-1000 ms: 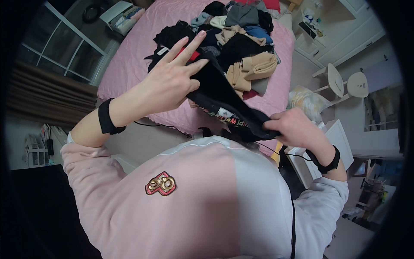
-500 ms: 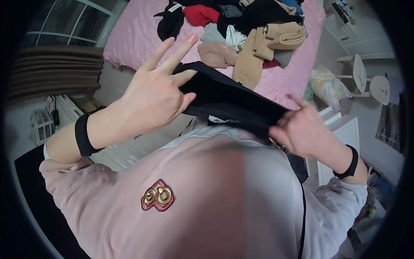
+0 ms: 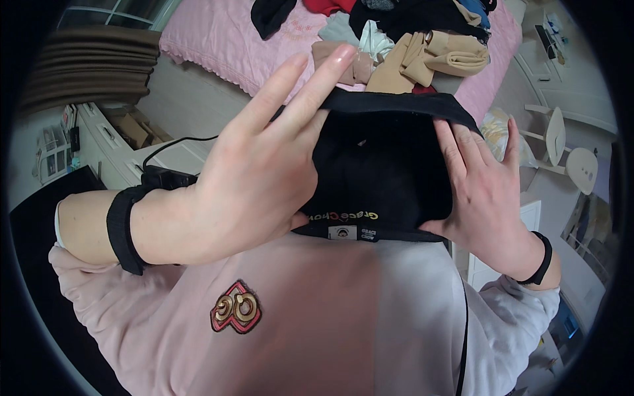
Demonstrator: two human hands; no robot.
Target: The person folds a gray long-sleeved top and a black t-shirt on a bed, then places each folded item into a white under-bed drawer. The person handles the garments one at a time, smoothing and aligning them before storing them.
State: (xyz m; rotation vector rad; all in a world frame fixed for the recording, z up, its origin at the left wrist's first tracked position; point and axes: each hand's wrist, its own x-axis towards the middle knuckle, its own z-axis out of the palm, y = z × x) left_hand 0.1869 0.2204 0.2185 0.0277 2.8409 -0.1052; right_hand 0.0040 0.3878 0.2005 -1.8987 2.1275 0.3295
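A black garment (image 3: 383,165) is stretched wide between my hands at chest height, its waistband-like opening facing up. Small labels and yellow lettering show on its inside near the lower rim. My left hand (image 3: 264,165) holds the left side, two fingers stretched out over the far rim and the thumb at the near rim; its other fingers are partly hidden. At the right side, my right hand (image 3: 479,185) has several fingers inside the opening against the far rim, its thumb on the near rim and one finger sticking out beyond the cloth.
Beyond the garment is a bed with a pink cover (image 3: 218,39), heaped with clothes, including a folded tan garment (image 3: 456,53) and a black one (image 3: 272,16). A white chair (image 3: 555,135) stands at the right. Brown curtains (image 3: 86,79) and a cardboard box (image 3: 132,129) are at the left.
The black garment has swung from a slanted, nearly closed band to a wide opening facing me. My right hand has turned upright with its fingers inside. The left hand has come closer and rightward.
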